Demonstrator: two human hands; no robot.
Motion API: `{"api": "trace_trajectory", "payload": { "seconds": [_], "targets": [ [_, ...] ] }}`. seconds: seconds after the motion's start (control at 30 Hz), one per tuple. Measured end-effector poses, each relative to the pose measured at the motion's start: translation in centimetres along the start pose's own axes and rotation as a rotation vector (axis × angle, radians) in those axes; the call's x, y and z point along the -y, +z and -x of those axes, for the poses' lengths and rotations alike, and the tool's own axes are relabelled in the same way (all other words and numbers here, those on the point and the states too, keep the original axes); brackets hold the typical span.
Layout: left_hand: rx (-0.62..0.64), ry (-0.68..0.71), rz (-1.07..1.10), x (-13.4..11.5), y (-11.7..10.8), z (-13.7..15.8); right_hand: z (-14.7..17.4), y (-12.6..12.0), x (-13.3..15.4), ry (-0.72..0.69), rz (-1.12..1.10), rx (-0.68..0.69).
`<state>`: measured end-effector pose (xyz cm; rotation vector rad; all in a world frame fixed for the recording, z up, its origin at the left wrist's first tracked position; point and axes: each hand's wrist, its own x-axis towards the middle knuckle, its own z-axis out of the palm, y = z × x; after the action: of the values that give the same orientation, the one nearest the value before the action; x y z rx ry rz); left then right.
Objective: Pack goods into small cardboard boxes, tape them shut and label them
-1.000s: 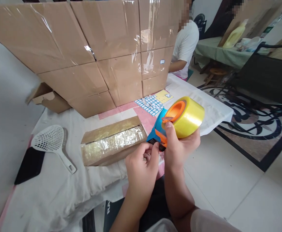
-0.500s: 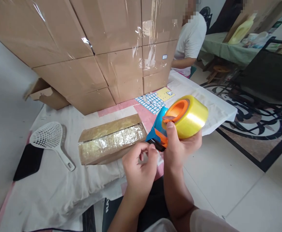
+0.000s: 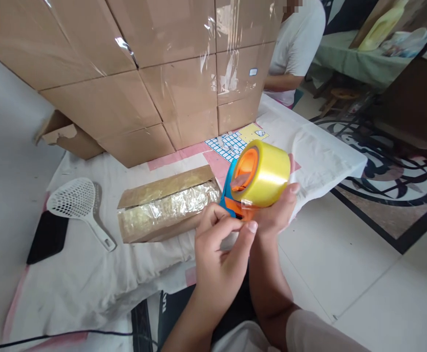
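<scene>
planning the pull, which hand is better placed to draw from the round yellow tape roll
Likely the left hand: its pinched fingertips are just below the roll, which the right hand supports.

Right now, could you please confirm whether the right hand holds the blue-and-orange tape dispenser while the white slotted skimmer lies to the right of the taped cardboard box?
Not quite: the head view shows the white slotted skimmer to the left of the taped cardboard box. The right hand does hold the blue-and-orange tape dispenser.

The tape roll (image 3: pixel 272 171) is yellow, its dispenser (image 3: pixel 227 185) blue and orange, and the cloth (image 3: pixel 74 278) white with pink blocks.
</scene>
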<state>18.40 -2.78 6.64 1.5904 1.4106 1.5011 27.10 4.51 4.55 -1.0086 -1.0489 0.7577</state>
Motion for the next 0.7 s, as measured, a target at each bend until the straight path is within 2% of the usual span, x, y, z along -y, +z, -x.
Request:
{"api": "trace_trajectory", "payload": {
  "seconds": [0.1, 0.2, 0.27, 0.37, 0.43, 0.5, 0.6, 0.7],
  "targets": [
    [0.025, -0.017, -0.009, -0.3, -0.1, 0.5, -0.5, -0.2, 0.2, 0.052, -0.064, -0.162],
    [0.060, 0.003, -0.050, -0.1, -0.3, 0.6, -1.1, -0.5, 0.1, 0.015, -0.069, -0.275],
    [0.102, 0.015, -0.096, 0.0, -0.5, 0.6, -1.4, -0.6, -0.2, 0.006, -0.093, -0.311],
    [0.145, 0.004, -0.127, 0.1, -0.9, 0.8, -1.4, -0.6, -0.8, 0.065, -0.104, -0.296],
    [0.169, -0.063, -0.119, 0.1, -1.1, 0.9, -1.2, -0.6, -1.1, 0.089, -0.077, -0.308],
    [0.232, -0.200, -0.086, 0.2, -1.2, 0.8, -1.1, -0.6, -1.3, 0.074, -0.048, -0.332],
    [0.323, -0.387, -0.002, 0.6, -1.1, 0.5, -1.1, -0.9, -1.4, 0.051, -0.027, -0.297],
    [0.361, -0.456, 0.092, 1.0, -0.8, 0.4, -1.3, -1.8, -2.0, 0.047, 0.019, -0.305]
  ]
}}
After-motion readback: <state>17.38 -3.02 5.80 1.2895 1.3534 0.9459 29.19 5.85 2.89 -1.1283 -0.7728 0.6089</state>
